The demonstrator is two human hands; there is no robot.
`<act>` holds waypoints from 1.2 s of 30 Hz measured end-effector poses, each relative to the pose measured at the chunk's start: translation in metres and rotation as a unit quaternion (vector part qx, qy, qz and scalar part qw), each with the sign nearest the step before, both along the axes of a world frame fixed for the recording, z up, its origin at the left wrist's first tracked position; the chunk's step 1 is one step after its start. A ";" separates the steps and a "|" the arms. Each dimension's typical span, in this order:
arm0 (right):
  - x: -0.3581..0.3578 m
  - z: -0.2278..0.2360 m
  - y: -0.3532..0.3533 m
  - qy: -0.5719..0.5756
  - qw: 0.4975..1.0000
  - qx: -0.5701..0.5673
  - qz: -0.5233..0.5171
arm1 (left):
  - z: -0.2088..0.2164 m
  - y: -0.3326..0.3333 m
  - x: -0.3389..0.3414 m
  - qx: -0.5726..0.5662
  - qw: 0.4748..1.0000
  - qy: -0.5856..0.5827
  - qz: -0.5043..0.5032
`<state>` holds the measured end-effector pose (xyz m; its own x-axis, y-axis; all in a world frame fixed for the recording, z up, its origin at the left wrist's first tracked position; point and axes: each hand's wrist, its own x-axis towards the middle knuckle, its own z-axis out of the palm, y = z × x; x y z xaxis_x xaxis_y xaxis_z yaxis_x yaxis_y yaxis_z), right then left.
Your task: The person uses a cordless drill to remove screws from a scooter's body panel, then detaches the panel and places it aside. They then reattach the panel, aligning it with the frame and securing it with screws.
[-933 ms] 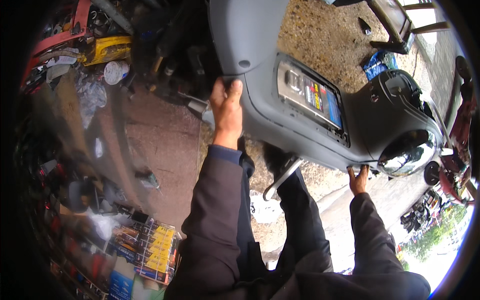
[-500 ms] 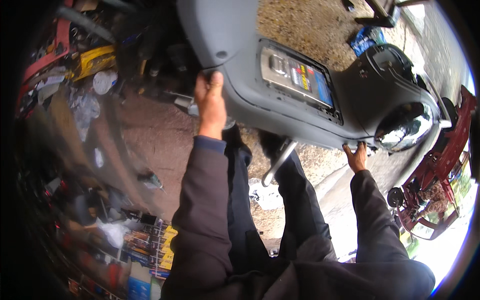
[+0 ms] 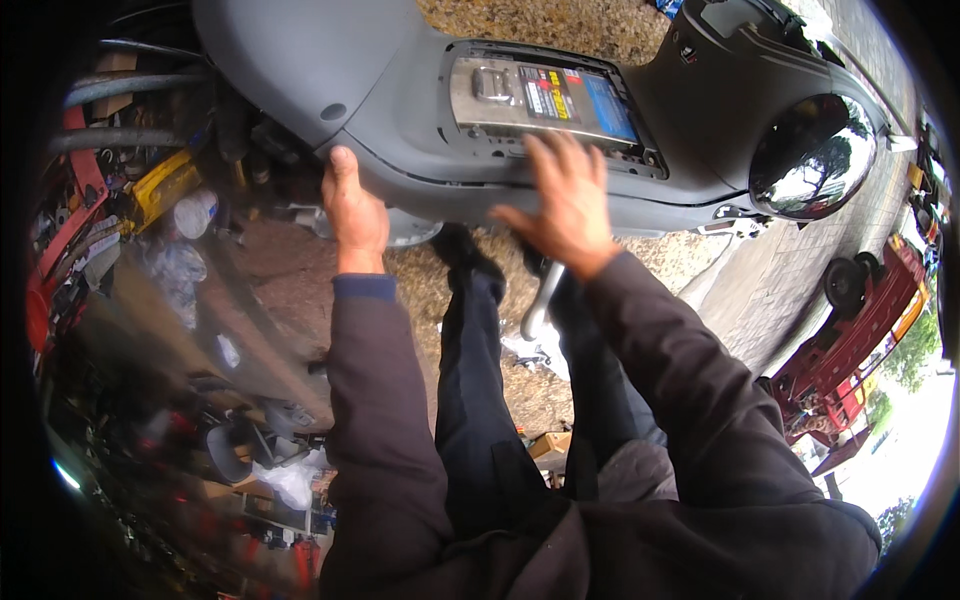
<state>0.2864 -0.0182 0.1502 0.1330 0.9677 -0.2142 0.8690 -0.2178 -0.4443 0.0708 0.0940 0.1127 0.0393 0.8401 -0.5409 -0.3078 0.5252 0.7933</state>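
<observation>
Across the far side lies the grey body [image 3: 385, 130] of a scooter, with a dark glossy rounded part [image 3: 815, 160] at its right. Its recessed compartment holds a metal-cased battery [image 3: 545, 95] with a coloured label. My left hand [image 3: 356, 212] is closed on the lower edge of the side panel, near a seam; the thumb shows, while the other fingers are mostly hidden. Slightly blurred, my right hand [image 3: 568, 195] spreads its fingers over the side panel just below the battery compartment. Whether it touches the panel I cannot tell. A silver lever [image 3: 540, 305] sticks out below the body.
Tools and parts clutter the left, with a yellow piece [image 3: 160, 190] and clear plastic bags [image 3: 290, 478] among them. My legs [image 3: 465, 390] stand close under the scooter. On the right, a red cart-like vehicle [image 3: 835, 350] stands on the paving.
My right hand has left the panel's right-hand edge and moved left, fingers now spread near the battery compartment. My left hand stays at the panel seam. The whole view has shifted.
</observation>
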 end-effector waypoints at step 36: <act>0.047 -0.024 -0.183 0.434 0.627 -0.134 -0.633 | 0.011 -0.070 0.029 0.026 0.948 0.305 -0.083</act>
